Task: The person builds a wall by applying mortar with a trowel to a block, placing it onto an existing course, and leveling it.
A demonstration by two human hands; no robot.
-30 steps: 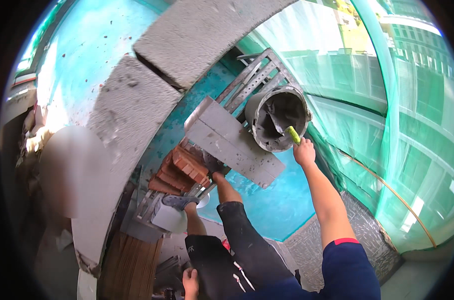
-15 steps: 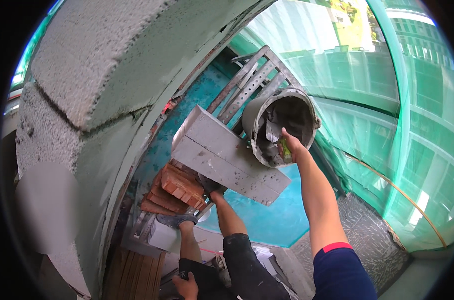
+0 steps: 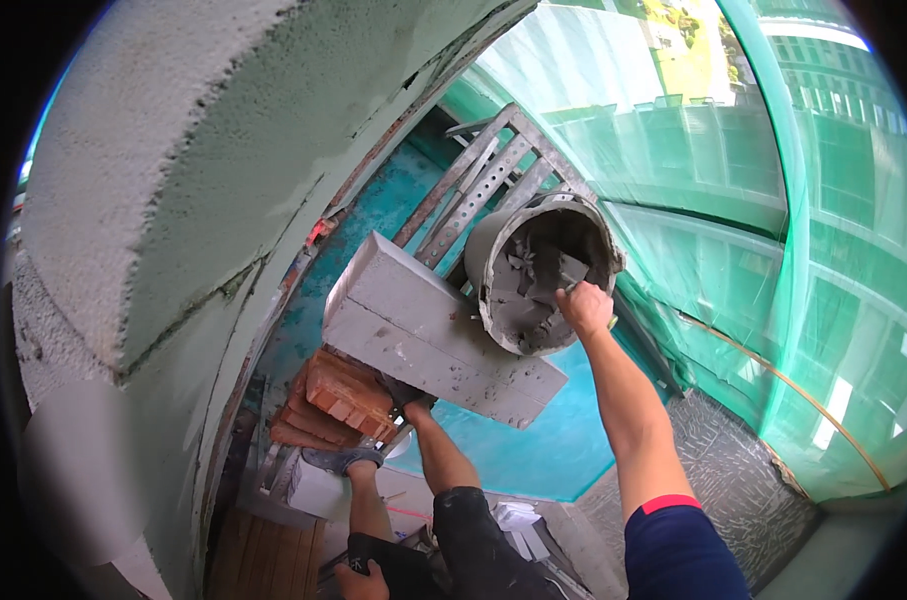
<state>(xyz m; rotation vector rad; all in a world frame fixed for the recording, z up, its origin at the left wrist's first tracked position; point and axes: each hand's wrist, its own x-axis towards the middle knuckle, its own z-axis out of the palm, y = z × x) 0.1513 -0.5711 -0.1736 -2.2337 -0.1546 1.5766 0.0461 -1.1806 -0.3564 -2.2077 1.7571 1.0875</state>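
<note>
My right hand (image 3: pixel 585 308) is closed around the handle of a trowel at the right rim of a mortar-caked bucket (image 3: pixel 488 300). The trowel's small grey blade (image 3: pixel 573 270) points into the bucket, over lumpy grey mortar (image 3: pixel 521 312). Beneath the bucket's left side lies a long pale grey block (image 3: pixel 423 335), spattered with mortar. At the lower edge, my left hand (image 3: pixel 361 582) rests by my dark shorts, thumb apart from the fingers; it shows only in part and appears to hold nothing.
Stacked orange bricks (image 3: pixel 348 395) lie beside my feet. A perforated metal frame (image 3: pixel 473 195) stands behind the block. A grey block wall (image 3: pixel 223 200) rises close on the left. Green netting (image 3: pixel 713 250) hangs on the right, and a turquoise surface (image 3: pixel 518 455) lies below.
My right hand has turned over with the trowel, its back now upward, and sits slightly lower. The blade has shifted right inside the bucket. The view has moved a little.
</note>
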